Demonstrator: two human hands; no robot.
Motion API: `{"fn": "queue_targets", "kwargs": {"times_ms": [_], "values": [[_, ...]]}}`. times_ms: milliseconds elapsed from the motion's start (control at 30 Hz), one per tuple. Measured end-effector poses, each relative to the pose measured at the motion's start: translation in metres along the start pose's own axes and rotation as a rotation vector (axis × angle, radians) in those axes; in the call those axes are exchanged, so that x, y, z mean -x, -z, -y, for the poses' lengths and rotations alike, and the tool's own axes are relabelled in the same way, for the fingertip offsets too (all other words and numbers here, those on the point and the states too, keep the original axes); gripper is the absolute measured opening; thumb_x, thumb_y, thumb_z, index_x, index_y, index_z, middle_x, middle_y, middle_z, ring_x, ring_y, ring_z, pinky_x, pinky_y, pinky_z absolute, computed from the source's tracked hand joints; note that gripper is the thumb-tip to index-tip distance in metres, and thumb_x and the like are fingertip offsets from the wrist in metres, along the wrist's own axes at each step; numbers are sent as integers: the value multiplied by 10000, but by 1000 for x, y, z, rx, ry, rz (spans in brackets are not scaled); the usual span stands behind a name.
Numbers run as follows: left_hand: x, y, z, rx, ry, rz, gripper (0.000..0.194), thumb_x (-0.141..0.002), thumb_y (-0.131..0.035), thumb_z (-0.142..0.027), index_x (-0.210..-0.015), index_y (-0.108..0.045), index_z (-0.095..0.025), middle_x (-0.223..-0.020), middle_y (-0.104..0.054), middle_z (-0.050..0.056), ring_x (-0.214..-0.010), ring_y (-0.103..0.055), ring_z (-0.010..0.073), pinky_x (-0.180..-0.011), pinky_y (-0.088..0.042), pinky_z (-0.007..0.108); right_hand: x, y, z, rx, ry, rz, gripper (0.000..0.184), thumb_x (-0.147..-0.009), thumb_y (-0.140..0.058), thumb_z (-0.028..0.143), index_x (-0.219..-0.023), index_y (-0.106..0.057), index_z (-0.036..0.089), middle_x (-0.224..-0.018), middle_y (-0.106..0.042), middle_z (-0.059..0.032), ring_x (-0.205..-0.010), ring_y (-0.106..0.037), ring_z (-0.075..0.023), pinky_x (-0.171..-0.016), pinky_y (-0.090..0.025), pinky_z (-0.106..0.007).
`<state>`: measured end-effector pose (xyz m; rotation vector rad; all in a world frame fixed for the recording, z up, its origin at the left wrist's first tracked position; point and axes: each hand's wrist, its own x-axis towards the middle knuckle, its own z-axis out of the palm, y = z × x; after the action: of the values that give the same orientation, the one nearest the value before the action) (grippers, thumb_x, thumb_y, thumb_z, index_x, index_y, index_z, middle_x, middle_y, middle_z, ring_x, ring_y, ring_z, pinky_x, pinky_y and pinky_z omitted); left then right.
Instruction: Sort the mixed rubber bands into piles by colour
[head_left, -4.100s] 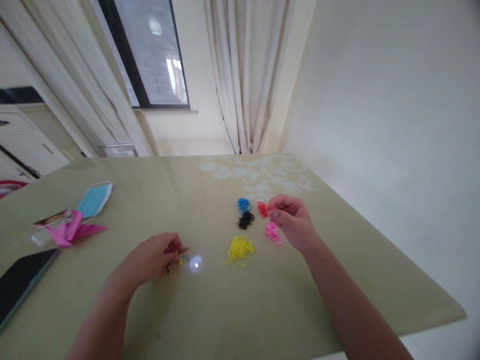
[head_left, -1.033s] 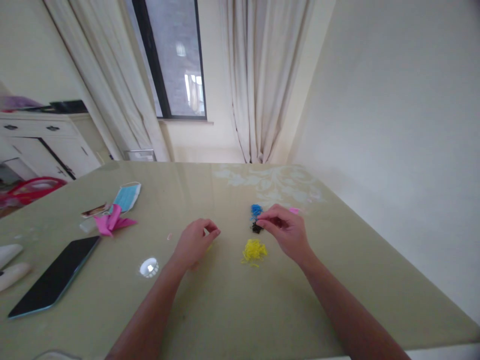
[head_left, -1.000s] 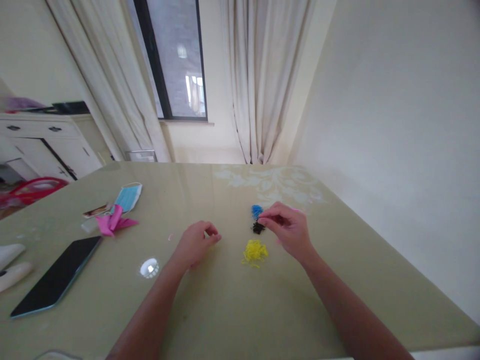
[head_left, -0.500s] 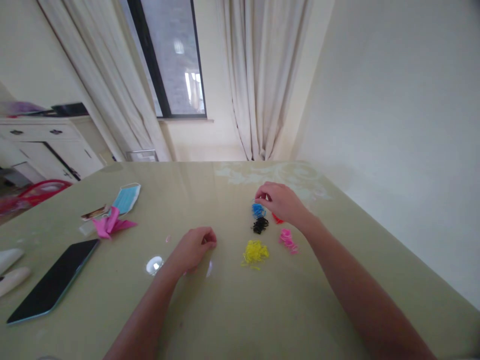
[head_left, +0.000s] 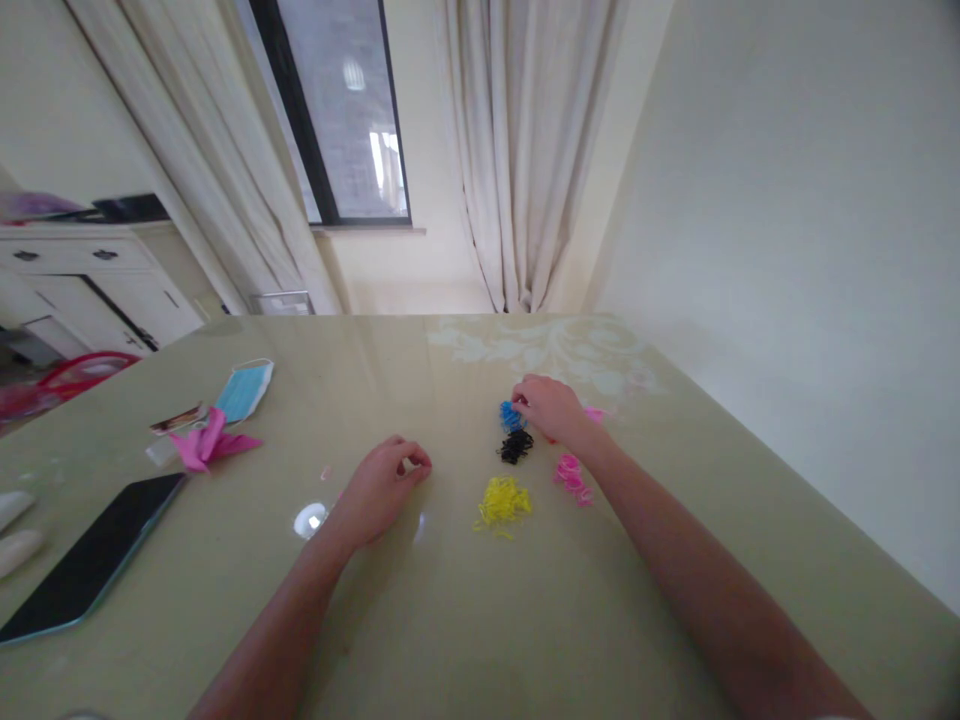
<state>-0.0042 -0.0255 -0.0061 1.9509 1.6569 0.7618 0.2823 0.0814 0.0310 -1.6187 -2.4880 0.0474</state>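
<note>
My right hand (head_left: 553,408) is over a small pile of blue rubber bands (head_left: 511,416), its thumb and forefinger pinched at the pile's edge. What the fingertips hold is too small to tell. Just below lie a black pile (head_left: 515,447) and a larger yellow pile (head_left: 504,502) of the same small bands. Pink bands (head_left: 572,478) lie beside my right forearm, and another pink patch (head_left: 595,414) shows behind the wrist. My left hand (head_left: 386,487) rests on the table left of the piles, thumb and forefinger closed together; I cannot make out anything between them.
On the left of the glossy table (head_left: 465,620) are a black tablet (head_left: 94,555), a pink folded piece (head_left: 214,442), a blue face mask (head_left: 246,390) and a shiny round object (head_left: 310,520). A wall (head_left: 810,250) borders the right side.
My right hand has lowered slightly onto the blue pile, its fingers now at the bands. My left hand stays nearly in place. The view has shifted a little.
</note>
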Motion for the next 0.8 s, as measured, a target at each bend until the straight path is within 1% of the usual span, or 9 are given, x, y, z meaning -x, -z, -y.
{"fn": "queue_targets", "kwargs": {"times_ms": [133, 267, 333, 433, 533, 600, 667, 733, 800], "values": [[1, 0, -13, 431, 56, -72, 234, -861, -709, -434, -924, -755, -213, -817, -745, 31, -755, -667, 184, -702, -515, 287, 6, 19, 16, -80, 54, -43, 160, -978, -646, 227, -991, -800, 186, -1015, -758, -82, -918, -671, -198, -757, -439, -273], [4, -2, -25, 809, 87, -120, 317, -791, -830, -453, -991, -786, -212, -901, -798, 58, -846, -716, 183, -794, -559, 294, 26, 44, 53, -423, 334, -90, 140, -951, -742, 311, -919, -797, 186, -847, -739, -21, -773, -646, -137, -746, -440, -245], [6, -4, -30, 937, 79, -109, 316, -748, -878, -452, -924, -796, -203, -858, -799, 58, -811, -715, 173, -777, -565, 285, 40, 53, 71, -444, 375, -120, 183, -904, -799, 352, -949, -786, 174, -848, -729, -19, -756, -634, -138, -721, -426, -252], [9, -7, -36, 1056, 71, -73, 310, -709, -917, -437, -864, -796, -197, -806, -790, 42, -728, -689, 145, -710, -554, 259, 56, 58, 89, -380, 427, -110, 176, -920, -780, 355, -986, -781, 193, -887, -726, -21, -759, -623, -144, -686, -397, -262], [11, -8, -38, 1083, 55, -32, 306, -713, -919, -435, -848, -791, -191, -772, -778, 33, -699, -671, 133, -683, -537, 244, 63, 59, 94, -316, 462, -102, 61, -937, -733, 233, -934, -783, 197, -892, -723, -20, -764, -623, -141, -674, -380, -265], [11, -8, -39, 1071, 35, -12, 310, -734, -900, -444, -869, -786, -189, -781, -775, 36, -718, -674, 139, -697, -533, 248, 63, 62, 93, -310, 466, -126, 65, -930, -723, 190, -915, -786, 189, -860, -719, -20, -744, -611, -138, -674, -379, -268], [10, -7, -37, 996, 21, -9, 315, -780, -854, -462, -918, -779, -189, -819, -775, 43, -744, -674, 150, -713, -531, 261, 62, 68, 89, -386, 469, -135, 85, -943, -720, 208, -909, -794, 185, -813, -712, -15, -711, -597, -127, -669, -389, -264], [7, -7, -34, 809, 29, -28, 314, -842, -776, -480, -966, -769, -192, -844, -767, 48, -754, -666, 166, -719, -530, 282, 63, 79, 82, -534, 457, -127, 121, -961, -716, 258, -912, -803, 190, -767, -708, -5, -676, -585, -116, -649, -400, -254], [5, -8, -28, 498, 34, -74, 282, -911, -674, -463, -975, -759, -202, -861, -753, 50, -773, -658, 190, -757, -534, 320, 67, 92, 73, -675, 413, -118, 163, -966, -715, 322, -916, -807, 198, -734, -706, 0, -643, -567, -113, -608, -399, -250]]}}
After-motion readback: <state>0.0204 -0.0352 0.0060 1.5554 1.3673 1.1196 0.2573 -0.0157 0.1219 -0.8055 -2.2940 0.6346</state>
